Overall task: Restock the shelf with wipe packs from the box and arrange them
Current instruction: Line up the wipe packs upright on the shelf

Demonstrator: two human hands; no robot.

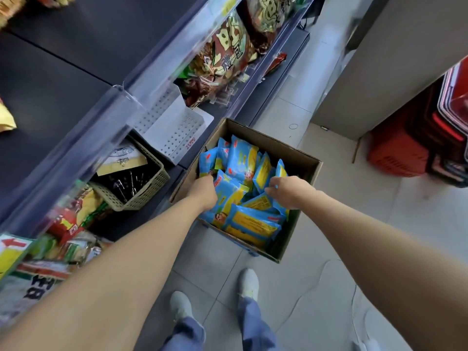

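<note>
An open cardboard box stands on the floor by the shelf, filled with several blue and yellow wipe packs. My left hand reaches into the box's left side, fingers curled down among the packs by a blue pack. My right hand is inside the box on the right, fingers curled round the top of an upright pack. Whether either pack is lifted I cannot tell. The low shelf to the left holds white perforated dividers.
A beige basket with dark items sits on the low shelf beside the box. Snack bags fill the shelf farther along. Red baskets stand at the right by a grey wall. My feet stand on the tiled floor.
</note>
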